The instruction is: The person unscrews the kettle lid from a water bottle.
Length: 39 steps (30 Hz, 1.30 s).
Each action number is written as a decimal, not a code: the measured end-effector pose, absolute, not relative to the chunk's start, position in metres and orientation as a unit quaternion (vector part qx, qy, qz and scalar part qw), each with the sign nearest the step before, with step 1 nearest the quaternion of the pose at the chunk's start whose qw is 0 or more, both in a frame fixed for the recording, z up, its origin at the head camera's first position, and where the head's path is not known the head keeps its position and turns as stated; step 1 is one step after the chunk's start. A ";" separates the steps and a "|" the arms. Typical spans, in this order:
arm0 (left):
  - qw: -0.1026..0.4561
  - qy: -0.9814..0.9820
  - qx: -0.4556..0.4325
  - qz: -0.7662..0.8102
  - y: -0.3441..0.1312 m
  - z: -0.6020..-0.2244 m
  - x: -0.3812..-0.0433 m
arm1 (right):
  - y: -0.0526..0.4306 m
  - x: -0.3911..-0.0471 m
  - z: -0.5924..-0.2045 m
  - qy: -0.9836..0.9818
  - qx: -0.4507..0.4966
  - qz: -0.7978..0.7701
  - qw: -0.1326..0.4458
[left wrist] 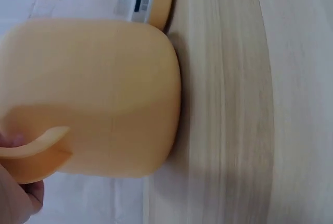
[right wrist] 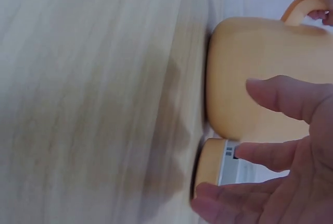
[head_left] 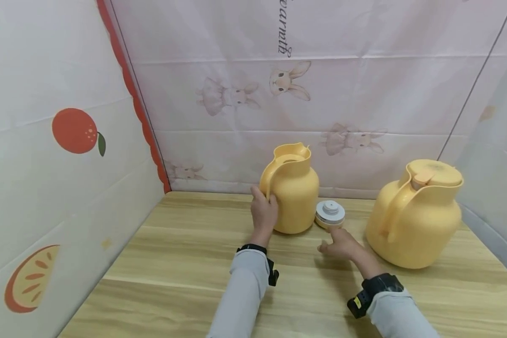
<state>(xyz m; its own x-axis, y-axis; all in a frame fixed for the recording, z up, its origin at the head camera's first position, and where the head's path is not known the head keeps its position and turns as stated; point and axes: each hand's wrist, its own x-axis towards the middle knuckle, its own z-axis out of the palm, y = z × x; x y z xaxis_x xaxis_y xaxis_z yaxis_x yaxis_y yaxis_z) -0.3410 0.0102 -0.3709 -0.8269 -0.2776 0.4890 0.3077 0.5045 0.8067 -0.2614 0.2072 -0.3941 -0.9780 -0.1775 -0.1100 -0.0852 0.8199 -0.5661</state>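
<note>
In the head view a yellow thermos jug (head_left: 296,197) stands upright on the table, its neck uncovered. My left hand (head_left: 264,211) grips its handle, the fingers and thumb curled round it, as the left wrist view also shows at the jug's handle (left wrist: 39,153). Beside the jug's base lies a round lid (head_left: 330,213), yellow part down and white stopper side up. My right hand (head_left: 342,244) is at the lid's near side. In the right wrist view its fingertips overlap the lid (right wrist: 208,164), while the thumb (right wrist: 283,95) stands away, straight.
A second yellow thermos jug (head_left: 416,216) with its lid on stands to the right, close to my right forearm. The wooden table (head_left: 173,263) meets a printed cloth (head_left: 236,155) at the back. Another cloth (head_left: 67,197) hangs along the left side.
</note>
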 end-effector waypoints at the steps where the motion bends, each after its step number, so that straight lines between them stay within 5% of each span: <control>1: 0.287 -0.821 -0.011 -0.493 0.009 -0.370 -0.340 | 0.207 -0.260 -0.394 0.953 -0.074 -0.283 0.079; 9: 0.206 -0.882 -0.035 -0.422 -0.013 -0.374 -0.327 | 0.206 -0.252 -0.389 0.966 -0.075 -0.232 0.082; 21: 0.192 -0.917 -0.121 -0.329 -0.042 -0.393 -0.314 | 0.192 -0.244 -0.377 0.967 -0.073 -0.227 0.091; 39: 0.061 -0.936 -0.219 -0.267 -0.057 -0.401 -0.285 | 0.209 -0.219 -0.359 0.962 -0.101 -0.244 0.066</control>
